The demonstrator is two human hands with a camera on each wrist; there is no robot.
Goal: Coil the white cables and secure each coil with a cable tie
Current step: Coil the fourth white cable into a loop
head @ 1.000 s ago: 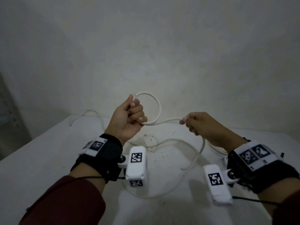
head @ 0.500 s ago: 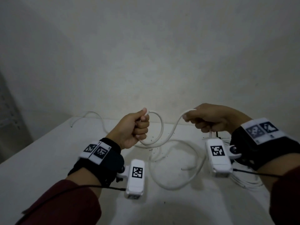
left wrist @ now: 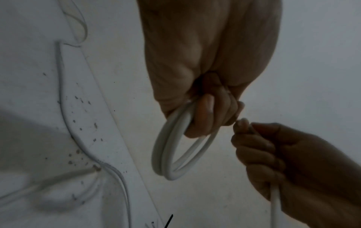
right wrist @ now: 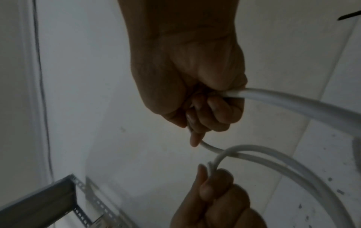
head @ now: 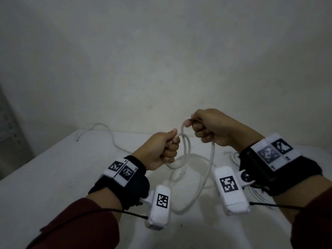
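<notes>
My left hand (head: 166,146) grips a small coil of white cable (head: 186,151) in its fist above the white table (head: 53,177); in the left wrist view the coil (left wrist: 175,146) hangs as two loops below the curled fingers. Just right of it and slightly higher, my right hand (head: 199,126) pinches the same cable between thumb and fingers, and the slack (head: 206,177) drops from it in a long bend to the table. In the right wrist view the cable (right wrist: 293,104) runs out of the right fist (right wrist: 199,100) and curves down to the left hand (right wrist: 215,192).
More white cable (head: 100,128) trails over the table's far left corner, and another bundle (head: 237,159) lies behind my right wrist. A plain wall stands close behind. A metal shelf frame (right wrist: 48,200) stands at the left. A thin black strip (left wrist: 168,220) lies on the table.
My right hand has risen and swung left, up close to my left hand, laying a further loop of cable against the coil. My left hand has dropped a little and turned over.
</notes>
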